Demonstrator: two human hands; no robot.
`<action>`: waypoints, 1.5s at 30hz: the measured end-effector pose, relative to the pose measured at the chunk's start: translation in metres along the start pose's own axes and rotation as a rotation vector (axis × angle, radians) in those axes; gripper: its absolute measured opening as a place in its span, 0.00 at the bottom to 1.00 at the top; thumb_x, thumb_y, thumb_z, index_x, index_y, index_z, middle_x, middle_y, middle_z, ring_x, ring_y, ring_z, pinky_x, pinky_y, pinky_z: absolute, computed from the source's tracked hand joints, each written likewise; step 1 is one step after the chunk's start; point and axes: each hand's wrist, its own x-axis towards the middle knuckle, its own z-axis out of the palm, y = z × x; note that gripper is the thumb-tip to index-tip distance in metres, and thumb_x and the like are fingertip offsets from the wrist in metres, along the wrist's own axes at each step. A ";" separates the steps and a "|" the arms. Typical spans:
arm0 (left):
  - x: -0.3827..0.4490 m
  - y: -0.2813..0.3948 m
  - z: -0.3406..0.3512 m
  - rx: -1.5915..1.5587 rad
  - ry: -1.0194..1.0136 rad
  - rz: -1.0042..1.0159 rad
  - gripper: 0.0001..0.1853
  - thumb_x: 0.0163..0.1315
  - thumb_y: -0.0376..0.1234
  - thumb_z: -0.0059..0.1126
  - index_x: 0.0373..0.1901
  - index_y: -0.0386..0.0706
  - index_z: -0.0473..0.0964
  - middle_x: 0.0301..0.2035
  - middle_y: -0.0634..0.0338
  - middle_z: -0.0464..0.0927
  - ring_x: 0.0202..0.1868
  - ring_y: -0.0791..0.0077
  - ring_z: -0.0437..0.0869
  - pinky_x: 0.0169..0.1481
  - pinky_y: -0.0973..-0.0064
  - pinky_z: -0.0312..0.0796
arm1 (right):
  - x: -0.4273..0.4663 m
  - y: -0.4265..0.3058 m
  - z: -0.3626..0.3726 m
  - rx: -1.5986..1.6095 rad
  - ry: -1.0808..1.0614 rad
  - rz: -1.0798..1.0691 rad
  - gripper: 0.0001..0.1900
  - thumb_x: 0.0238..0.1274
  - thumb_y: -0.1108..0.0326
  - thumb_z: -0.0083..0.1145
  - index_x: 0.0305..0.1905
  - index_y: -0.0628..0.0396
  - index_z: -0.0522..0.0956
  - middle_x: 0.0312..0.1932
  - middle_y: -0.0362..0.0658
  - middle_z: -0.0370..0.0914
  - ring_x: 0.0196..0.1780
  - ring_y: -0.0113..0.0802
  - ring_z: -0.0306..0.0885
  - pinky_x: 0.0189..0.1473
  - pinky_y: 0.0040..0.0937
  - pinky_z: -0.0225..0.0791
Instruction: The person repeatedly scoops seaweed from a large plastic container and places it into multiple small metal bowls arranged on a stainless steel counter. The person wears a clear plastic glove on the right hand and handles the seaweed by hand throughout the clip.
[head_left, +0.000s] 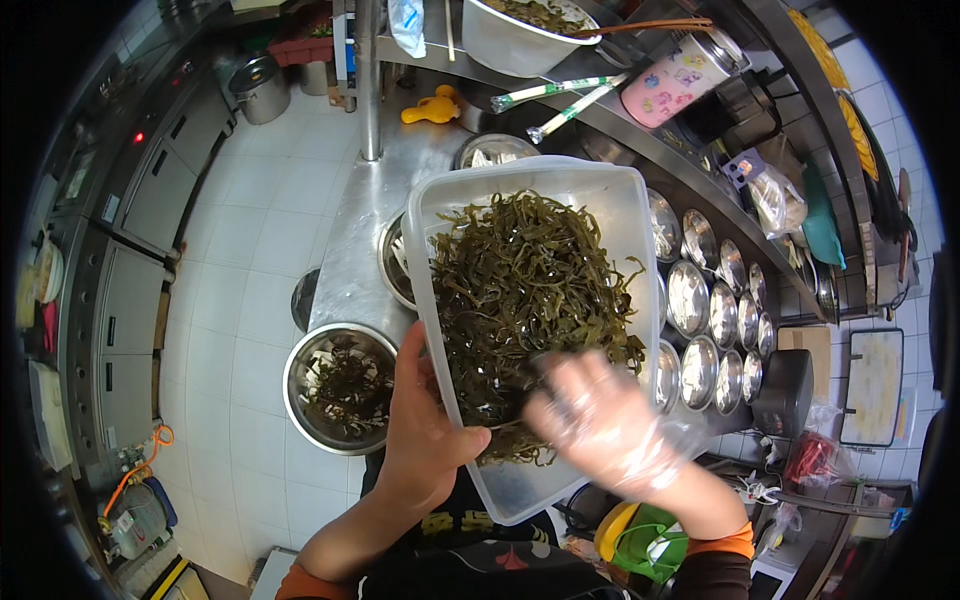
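Note:
A translucent plastic tub (525, 499) is tilted in front of me, with a heap of dark green seaweed strips (525, 277) in it. My left hand (427, 442) grips the tub's near left edge, thumb over the rim. Wearing a clear plastic glove, my right hand (600, 427) reaches into the tub with its fingers bent at the seaweed. Motion blur hides whether those fingers close on any strips. Left of my left hand, a round steel bowl (292, 405) holds pale pieces topped with seaweed.
Rows of steel bowls (688, 298) with pale contents line the steel counter (349, 277) at right. On the shelf above are a white bucket (510, 49) and a pink patterned tumbler (679, 82). Stove cabinets (135, 300) stand across the tiled floor (240, 315).

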 end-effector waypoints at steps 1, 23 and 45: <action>0.000 0.000 0.001 0.051 0.011 -0.024 0.58 0.39 0.19 0.61 0.76 0.42 0.42 0.59 0.53 0.64 0.62 0.64 0.71 0.65 0.66 0.68 | -0.006 0.013 -0.008 0.022 -0.008 0.064 0.16 0.38 0.73 0.64 0.38 0.51 0.78 0.55 0.50 0.74 0.50 0.47 0.78 0.39 0.41 0.78; 0.005 -0.003 0.015 0.068 0.041 -0.122 0.58 0.40 0.21 0.62 0.76 0.41 0.42 0.54 0.54 0.63 0.59 0.65 0.71 0.62 0.65 0.70 | -0.047 0.038 -0.055 0.027 0.122 0.444 0.24 0.37 0.77 0.69 0.47 0.52 0.81 0.50 0.44 0.78 0.48 0.43 0.79 0.48 0.40 0.74; -0.002 -0.002 0.021 0.035 0.053 -0.069 0.59 0.39 0.22 0.64 0.76 0.39 0.40 0.56 0.53 0.62 0.60 0.64 0.70 0.64 0.64 0.68 | -0.019 0.004 0.001 0.352 0.286 0.370 0.08 0.46 0.72 0.71 0.29 0.55 0.79 0.30 0.42 0.72 0.31 0.40 0.75 0.31 0.38 0.69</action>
